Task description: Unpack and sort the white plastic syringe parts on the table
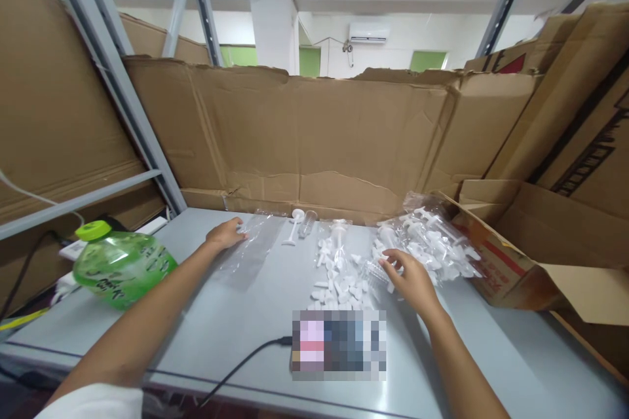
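Head view: the left hand [227, 234] is laid flat, fingers spread, on an empty clear bag [253, 242]. The right hand [410, 278], fingers loosely curled and gripping nothing, is reaching into small white plastic parts [339, 285] mid-table. 1 piece is best pinched cleanly while the bag is kept pinned.

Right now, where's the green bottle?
In the head view, the green bottle lies tilted at the table's left edge, beside the left forearm, well left of the white plastic parts.

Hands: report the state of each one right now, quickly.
Left hand: open, fingers resting on the clear plastic bag, holding nothing.
Right hand: open, fingertips at the small white plastic parts, gripping nothing visible.
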Demonstrator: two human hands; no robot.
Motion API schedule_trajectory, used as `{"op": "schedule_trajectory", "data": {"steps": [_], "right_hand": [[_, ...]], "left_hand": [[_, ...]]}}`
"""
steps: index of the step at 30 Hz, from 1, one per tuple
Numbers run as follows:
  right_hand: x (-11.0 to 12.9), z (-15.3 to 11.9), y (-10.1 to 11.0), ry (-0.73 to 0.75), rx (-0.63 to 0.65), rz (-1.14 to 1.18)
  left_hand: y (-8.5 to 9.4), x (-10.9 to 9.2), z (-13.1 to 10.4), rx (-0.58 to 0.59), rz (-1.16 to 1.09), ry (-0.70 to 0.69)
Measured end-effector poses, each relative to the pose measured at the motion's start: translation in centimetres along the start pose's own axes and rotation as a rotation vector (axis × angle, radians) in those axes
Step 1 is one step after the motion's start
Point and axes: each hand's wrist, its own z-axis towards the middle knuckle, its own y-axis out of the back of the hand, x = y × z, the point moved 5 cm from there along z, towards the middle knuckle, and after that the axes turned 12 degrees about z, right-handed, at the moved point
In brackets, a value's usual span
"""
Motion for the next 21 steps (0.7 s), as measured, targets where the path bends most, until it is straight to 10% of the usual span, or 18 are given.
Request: {"op": "schedule_trajectory", "data": {"steps": [11, 21], "right_hand": [[-0.6, -0.4, -1.7, -0.037, 0.178, -0.326], [0.6, -0.1, -0.5, -0.089, 0.018, 0.314]], "left_hand": [[3.3, -9.0, -5.8, -0.206, 0.064, -0.252], [4.2, -18.9, -13.8, -0.299, -0.325, -0.803]]}}
